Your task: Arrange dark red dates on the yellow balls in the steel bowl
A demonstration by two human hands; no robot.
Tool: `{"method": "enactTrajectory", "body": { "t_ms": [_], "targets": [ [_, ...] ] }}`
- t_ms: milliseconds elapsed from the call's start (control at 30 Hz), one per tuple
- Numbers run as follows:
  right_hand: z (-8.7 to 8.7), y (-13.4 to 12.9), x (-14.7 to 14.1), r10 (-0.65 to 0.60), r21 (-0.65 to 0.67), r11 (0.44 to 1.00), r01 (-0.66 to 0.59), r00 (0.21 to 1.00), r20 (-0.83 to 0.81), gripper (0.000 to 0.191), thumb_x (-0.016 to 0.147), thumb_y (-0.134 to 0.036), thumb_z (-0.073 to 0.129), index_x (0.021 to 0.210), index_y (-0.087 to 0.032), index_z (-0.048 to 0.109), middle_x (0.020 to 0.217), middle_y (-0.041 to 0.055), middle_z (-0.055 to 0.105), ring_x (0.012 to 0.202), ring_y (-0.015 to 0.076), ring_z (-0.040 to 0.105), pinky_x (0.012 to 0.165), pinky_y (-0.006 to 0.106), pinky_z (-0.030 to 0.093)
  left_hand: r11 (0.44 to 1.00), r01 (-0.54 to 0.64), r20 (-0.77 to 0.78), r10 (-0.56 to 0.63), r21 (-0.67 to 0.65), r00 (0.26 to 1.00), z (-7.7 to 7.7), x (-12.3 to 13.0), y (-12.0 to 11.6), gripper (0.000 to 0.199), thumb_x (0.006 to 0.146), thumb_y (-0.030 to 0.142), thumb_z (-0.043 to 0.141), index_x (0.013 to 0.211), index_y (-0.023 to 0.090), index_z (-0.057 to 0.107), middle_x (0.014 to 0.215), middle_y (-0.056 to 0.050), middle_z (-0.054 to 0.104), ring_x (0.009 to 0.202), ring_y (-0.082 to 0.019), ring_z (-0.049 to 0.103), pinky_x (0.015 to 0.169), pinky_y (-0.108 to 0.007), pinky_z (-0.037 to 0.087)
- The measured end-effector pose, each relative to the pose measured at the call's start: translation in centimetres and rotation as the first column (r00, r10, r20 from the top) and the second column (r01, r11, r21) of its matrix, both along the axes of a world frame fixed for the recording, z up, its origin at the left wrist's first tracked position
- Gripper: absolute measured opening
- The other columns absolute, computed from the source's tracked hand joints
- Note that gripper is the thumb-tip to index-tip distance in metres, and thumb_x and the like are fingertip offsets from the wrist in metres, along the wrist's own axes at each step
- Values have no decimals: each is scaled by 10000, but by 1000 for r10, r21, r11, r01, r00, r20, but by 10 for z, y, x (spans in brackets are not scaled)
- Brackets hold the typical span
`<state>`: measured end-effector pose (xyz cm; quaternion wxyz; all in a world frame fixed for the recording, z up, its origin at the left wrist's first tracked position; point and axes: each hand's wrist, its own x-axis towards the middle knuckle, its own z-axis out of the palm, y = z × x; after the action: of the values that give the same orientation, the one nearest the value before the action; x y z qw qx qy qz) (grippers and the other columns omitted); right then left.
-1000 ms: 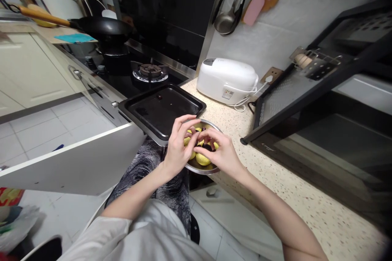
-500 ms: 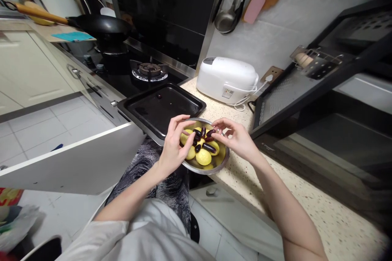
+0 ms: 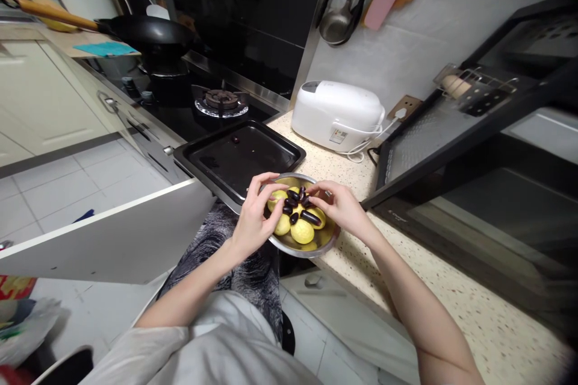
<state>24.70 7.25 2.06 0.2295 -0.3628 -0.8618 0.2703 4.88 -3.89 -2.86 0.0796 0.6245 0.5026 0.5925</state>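
Both my hands are at a round metal bowl [image 3: 332, 240] by the counter's front edge. Inside it, several yellow lemon-like fruits [image 3: 302, 231] lie under several long dark purple grapes [image 3: 310, 217]. My left hand [image 3: 256, 216] curves over the bowl's left rim, thumb and fingers apart beside a yellow fruit. From the right, my right hand [image 3: 344, 209] reaches in, its thumb and fingertips closed around a dark grape near the middle of the pile. Its fingers partly cover that grape.
A black baking tray [image 3: 271, 159] with one small dark grape [image 3: 235, 140] lies behind the bowl. A white appliance [image 3: 336, 114] stands against the wall. An open oven door [image 3: 433, 126] rises at right. Left are a gas burner [image 3: 221, 100], a wok [image 3: 149, 29] and an open cabinet door [image 3: 112, 240].
My right hand has moved slightly left, and the dark grapes at the bowl's right are now bunched closer to the middle. My left hand has barely moved.
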Motion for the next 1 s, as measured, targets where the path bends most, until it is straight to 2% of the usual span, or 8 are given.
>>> {"method": "enactTrajectory", "body": {
  "t_ms": [133, 267, 400, 500, 600, 667, 767, 1000],
  "targets": [
    [-1, 1, 2, 17, -2, 1000, -17, 1000, -11, 141, 893, -261, 659, 1000, -228, 746, 993, 42, 785, 787, 196, 682, 748, 343, 523, 1000, -26, -29, 26, 7, 999, 0, -9, 1, 227, 988, 182, 566, 1193, 225, 655, 1342, -118, 549, 1245, -251, 584, 904, -373, 615],
    [1, 2, 3, 4, 26, 1000, -4, 1000, -15, 151, 907, -316, 648, 983, -232, 748, 972, 48, 784, 776, 202, 685, 695, 334, 515, 994, -109, -154, 105, -21, 982, -1, -42, 17, 253, 1006, 173, 510, 1220, 231, 632, 1313, -115, 587, 1250, -250, 575, 1003, -423, 570],
    [5, 2, 4, -17, 58, 998, 18, 999, -28, 173, 917, -345, 636, 967, -234, 758, 984, 53, 784, 802, 211, 698, 674, 334, 508, 964, -244, -434, 174, -110, 884, -3, -104, 61, 347, 982, 106, 444, 1279, 189, 601, 1383, -141, 580, 1313, -279, 540, 1152, -511, 453],
    [7, 1, 4, -14, 82, 996, 18, 999, -46, 176, 921, -349, 631, 954, -233, 759, 960, 51, 777, 785, 205, 692, 659, 325, 505, 908, -318, -610, 92, -274, 787, 2, -150, 101, 474, 932, 27, 420, 1370, 139, 565, 1479, -172, 537, 1376, -286, 516, 1183, -488, 423],
    [9, 0, 5, -8, 108, 994, 16, 998, -70, 170, 924, -339, 626, 937, -230, 756, 939, 53, 770, 774, 201, 688, 662, 323, 508, 833, -377, -717, -32, -404, 697, 11, -178, 130, 629, 831, -77, 413, 1417, 113, 543, 1533, -173, 507, 1412, -270, 496, 1193, -438, 405],
    [10, -1, 5, -5, 117, 993, 15, 996, -85, 162, 923, -332, 627, 923, -231, 753, 921, 53, 767, 763, 203, 686, 657, 325, 511, 818, -374, -735, -85, -437, 673, 17, -185, 140, 639, 795, -101, 433, 1375, 121, 582, 1475, -157, 567, 1339, -258, 553, 1139, -399, 448],
    [11, -1, 5, 4, 126, 992, 9, 995, -104, 143, 920, -318, 634, 901, -234, 748, 903, 49, 764, 757, 205, 681, 654, 326, 517, 807, -372, -747, -123, -459, 653, 22, -186, 147, 532, 798, -87, 484, 1249, 140, 651, 1324, -135, 646, 1167, -241, 624, 997, -338, 513],
    [14, -5, 7, 2, 150, 989, 16, 993, -119, 119, 916, -245, 623, 904, -230, 740, 919, 42, 763, 799, 200, 680, 714, 330, 533, 801, -396, -751, -98, -449, 654, 28, -182, 153, 250, 854, -41, 498, 963, 114, 661, 1123, -147, 607, 915, -231, 626, 825, -345, 509]
  ]
}}
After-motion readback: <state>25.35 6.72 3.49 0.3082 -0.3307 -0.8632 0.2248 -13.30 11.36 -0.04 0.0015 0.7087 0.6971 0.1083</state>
